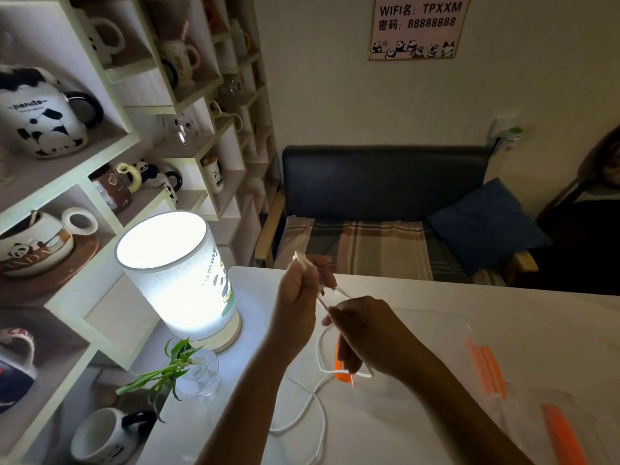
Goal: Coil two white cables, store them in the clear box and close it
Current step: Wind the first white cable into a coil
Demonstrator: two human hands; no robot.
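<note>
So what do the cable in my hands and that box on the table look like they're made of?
The white cable looks like smooth, rubbery plastic sheathing: it bends in soft loops with a slight sheen. The clear box looks like see-through glossy plastic, the table showing through it, with opaque orange latches, probably plastic too.

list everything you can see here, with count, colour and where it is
white cable: one seen for sure, white, looped between both hands and trailing on the table
clear box: one, clear with orange latches, on the table under the right hand
lid: one, clear with orange clip, table at right
table: one, white, foreground
lamp: one, white and lit, table's left end
plant in glass vase: one, green, in front of the lamp
mugs: many, mostly white panda ones, shelves at left
sofa: one, dark back and plaid seat, behind the table
cushion: one, blue, on the sofa
wifi sign: one, pale, on the wall
left hand: holds cable end raised
right hand: pinches the cable
</note>
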